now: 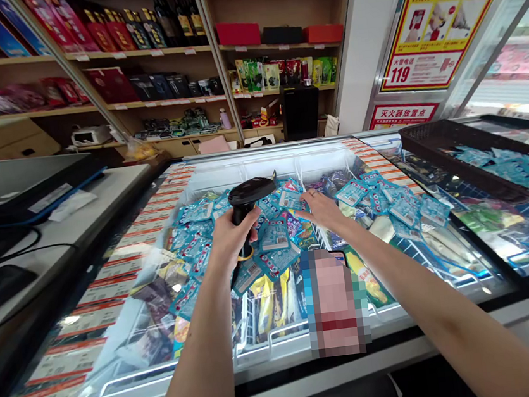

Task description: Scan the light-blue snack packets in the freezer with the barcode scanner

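Observation:
A black handheld barcode scanner (249, 192) is in my left hand (231, 235), its fingers wrapped round the handle and its head tilted over the packets. My right hand (322, 208) reaches over the freezer top, thumb and fingers apart, at the edge of a small blue packet (289, 199). Whether its fingertips touch the packet is hard to tell. Many similar blue packets (275, 234) with white barcode labels lie spread beneath both hands. Another group of blue packets (404, 207) is scattered to the right of my right hand.
Under the packets is a glass-topped chest freezer (246, 369) with wire baskets. A phone (336, 305), mostly blurred out, lies near its front edge. On the right stands a dark tray (463, 179) holding blue packets. A counter (116, 196) with cables is on the left; stocked shelves (142, 50) rise behind.

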Demonstrator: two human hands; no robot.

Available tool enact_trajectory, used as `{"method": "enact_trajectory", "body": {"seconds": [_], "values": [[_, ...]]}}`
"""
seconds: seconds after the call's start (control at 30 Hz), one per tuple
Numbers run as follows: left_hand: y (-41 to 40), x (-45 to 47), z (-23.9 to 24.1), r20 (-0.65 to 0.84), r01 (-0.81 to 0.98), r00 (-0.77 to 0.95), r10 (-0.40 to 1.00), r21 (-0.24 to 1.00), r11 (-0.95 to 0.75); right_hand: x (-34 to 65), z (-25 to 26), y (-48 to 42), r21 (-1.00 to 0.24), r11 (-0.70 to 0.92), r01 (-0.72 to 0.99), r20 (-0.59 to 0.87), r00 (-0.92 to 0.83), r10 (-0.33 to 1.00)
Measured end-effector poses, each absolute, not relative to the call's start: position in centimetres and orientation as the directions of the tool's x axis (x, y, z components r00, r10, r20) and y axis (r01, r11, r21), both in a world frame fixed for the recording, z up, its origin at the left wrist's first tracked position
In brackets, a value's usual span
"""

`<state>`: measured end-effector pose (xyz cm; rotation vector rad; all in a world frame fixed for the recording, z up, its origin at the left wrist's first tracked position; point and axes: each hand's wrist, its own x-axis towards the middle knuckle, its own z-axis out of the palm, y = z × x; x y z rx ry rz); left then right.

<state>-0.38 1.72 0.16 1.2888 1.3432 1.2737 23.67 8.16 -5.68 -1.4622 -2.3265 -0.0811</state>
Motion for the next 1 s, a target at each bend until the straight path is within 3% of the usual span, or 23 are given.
{"method": "enact_trajectory", "body": {"seconds": [0.23,0.37,0.57,0.67,0.73,0.83,1.0], "values": [[1.8,-0.4,-0.3,0.115,0.162,-0.082,0.99,0.982,-0.1,27.6,-6.8,7.0,-0.223,0.477,0.85,0.314,-0.4,0.861],[1.6,0.0,-0.4,0.119,0.216,-0.073,0.99,0.971,-0.1,27.9,-7.3,6.6,-0.359,0.364,0.86,0.36,-0.232,0.904],[1.6,-0.1,-0.6,0.101,0.312,-0.006,0.995,0.945,-0.094,27.1,-7.9,7.4,-0.399,0.239,0.885,0.396,-0.068,0.916],[1.8,-0.2,-0.8,0.112,0.347,0.018,0.994,0.931,-0.111,27.6,-7.8,7.6,-0.526,0.212,0.824,0.405,0.023,0.914],[1.8,-0.2,-0.8,0.104,0.365,0.042,0.994,0.924,-0.112,28.1,-7.6,7.6,-0.673,0.175,0.719,0.369,0.121,0.922],[1.8,-0.1,-0.6,0.087,0.381,0.06,0.994,0.919,-0.103,28.9,-6.9,7.3,-0.911,0.071,0.406,0.189,0.256,0.948],[1.3,0.5,-0.1,0.07,0.365,0.09,0.993,0.926,-0.098,29.9,-6.5,6.7,-0.999,0.022,-0.035,0.01,0.322,0.947]]}}
